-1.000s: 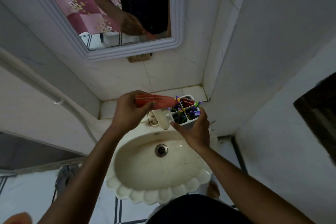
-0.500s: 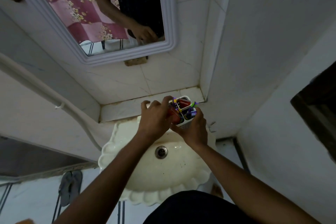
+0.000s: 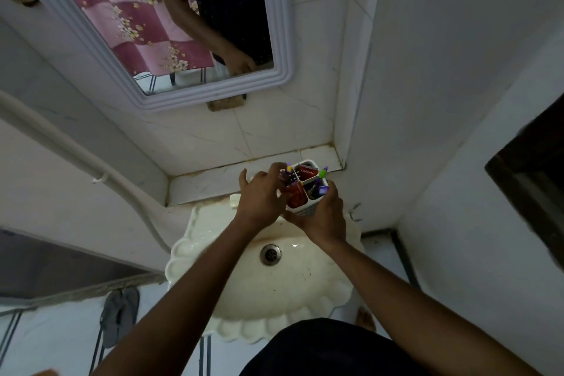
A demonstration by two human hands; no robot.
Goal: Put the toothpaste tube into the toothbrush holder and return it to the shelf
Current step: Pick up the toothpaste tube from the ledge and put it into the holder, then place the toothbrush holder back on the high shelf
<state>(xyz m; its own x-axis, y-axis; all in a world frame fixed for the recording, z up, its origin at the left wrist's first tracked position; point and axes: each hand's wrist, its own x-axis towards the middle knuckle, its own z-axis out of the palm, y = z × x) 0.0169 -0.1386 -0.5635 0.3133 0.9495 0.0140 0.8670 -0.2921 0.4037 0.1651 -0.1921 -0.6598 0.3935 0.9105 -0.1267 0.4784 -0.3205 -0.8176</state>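
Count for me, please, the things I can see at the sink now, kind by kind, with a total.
Toothbrush holder: 1
Red toothpaste tubes in it: 2, near and far
Dark tube: 1
Sink: 1
Mirror: 1
Hands: 2, left hand, right hand
Toothbrushes: too small to count
Total: 8

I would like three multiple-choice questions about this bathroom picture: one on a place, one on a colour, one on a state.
1. Where is the toothbrush holder?
A. above the sink's back edge
B. on the floor
C. hanging on the mirror

2. What colour is the toothpaste tube?
A. green
B. red
C. yellow

3. How is the holder supported?
A. it stands alone on the shelf
B. the right hand grips it
C. it lies in the basin

Answers: 1 A, it sits over the sink rim; 2 B, the tube is red; 3 B, right fingers wrap its side.
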